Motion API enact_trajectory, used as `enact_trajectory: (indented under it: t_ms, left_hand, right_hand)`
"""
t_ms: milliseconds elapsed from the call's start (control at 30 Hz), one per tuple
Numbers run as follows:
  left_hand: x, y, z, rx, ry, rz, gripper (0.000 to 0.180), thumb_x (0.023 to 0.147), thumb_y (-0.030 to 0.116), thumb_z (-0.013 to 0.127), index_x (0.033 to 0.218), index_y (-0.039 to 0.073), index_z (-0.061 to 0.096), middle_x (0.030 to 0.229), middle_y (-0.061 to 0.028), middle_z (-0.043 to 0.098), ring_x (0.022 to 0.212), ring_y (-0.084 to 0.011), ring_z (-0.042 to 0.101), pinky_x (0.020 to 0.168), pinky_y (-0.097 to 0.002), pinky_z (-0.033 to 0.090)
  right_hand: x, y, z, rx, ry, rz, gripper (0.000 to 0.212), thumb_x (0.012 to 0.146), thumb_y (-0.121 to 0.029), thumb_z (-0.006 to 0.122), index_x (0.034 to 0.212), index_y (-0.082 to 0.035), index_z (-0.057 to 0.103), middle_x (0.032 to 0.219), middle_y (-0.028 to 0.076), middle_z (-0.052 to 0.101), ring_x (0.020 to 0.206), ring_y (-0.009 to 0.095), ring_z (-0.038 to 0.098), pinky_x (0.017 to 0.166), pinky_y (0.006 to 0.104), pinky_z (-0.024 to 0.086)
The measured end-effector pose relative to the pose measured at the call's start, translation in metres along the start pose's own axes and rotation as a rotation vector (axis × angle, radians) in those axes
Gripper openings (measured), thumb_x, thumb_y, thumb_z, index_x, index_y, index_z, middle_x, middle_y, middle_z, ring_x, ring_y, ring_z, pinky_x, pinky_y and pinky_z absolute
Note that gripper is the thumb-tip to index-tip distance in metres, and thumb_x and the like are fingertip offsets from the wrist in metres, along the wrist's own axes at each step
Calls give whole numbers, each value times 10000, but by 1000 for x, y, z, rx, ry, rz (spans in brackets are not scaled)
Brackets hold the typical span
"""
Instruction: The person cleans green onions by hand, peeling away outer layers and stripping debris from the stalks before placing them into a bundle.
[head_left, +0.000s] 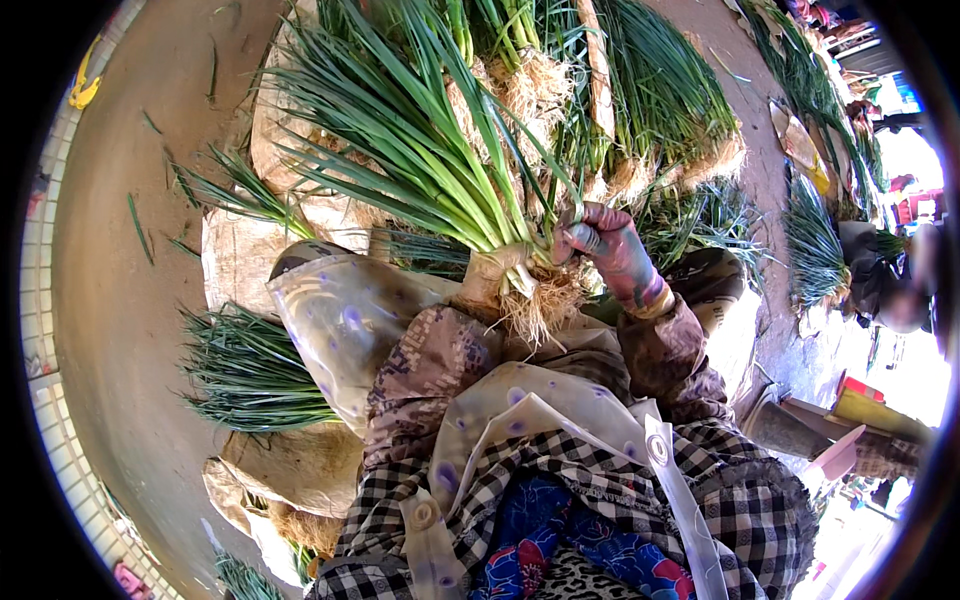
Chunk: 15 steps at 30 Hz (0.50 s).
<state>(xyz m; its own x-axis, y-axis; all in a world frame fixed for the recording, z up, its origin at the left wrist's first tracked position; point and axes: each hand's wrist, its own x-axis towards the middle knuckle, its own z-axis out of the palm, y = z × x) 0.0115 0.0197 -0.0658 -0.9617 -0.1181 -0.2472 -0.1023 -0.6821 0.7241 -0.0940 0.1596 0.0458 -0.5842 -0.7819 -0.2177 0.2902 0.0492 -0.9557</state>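
My left hand [486, 277] is closed round the pale lower stems of a bunch of what looks like green garlic [440, 195]. Its long flat leaves fan up and to the left, and its stringy roots [540, 305] hang below the hand. Close beside the stems, my right hand [612, 245] is curled, in a dark, multicoloured glove. A thin green leaf [577, 195] runs into its pinched fingers, on the right side of the bunch. A clear plastic sheet with purple dots [340, 325] covers my left knee.
More rooted bunches [660, 95] lie at the far side, with a wooden stick [597, 70] among them. Another green bunch [255, 365] rests at the left, near pale sacks [300, 465]. Loose leaves [140, 230] are scattered on the floor. Dark containers [785, 425] stand at the right.
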Motion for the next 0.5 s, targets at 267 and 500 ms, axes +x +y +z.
enact_trajectory:
  t_ms: [267,500]
  left_hand:
    - [5,17,13,-130,103,32,368,772,320,639,957,8,573,816,-89,627,519,-135,576,380,-200,455]
    - [20,10,-26,236,171,-246,315,857,386,520,940,90,591,608,-87,592,421,-141,515,346,-222,410]
  right_hand:
    - [-14,-3,14,211,24,-119,160,800,-109,621,904,7,583,787,108,634,720,206,631,641,317,526]
    - [-47,-44,-9,244,257,-340,116,777,-96,639,825,-31,555,724,96,581,653,214,571,569,325,478]
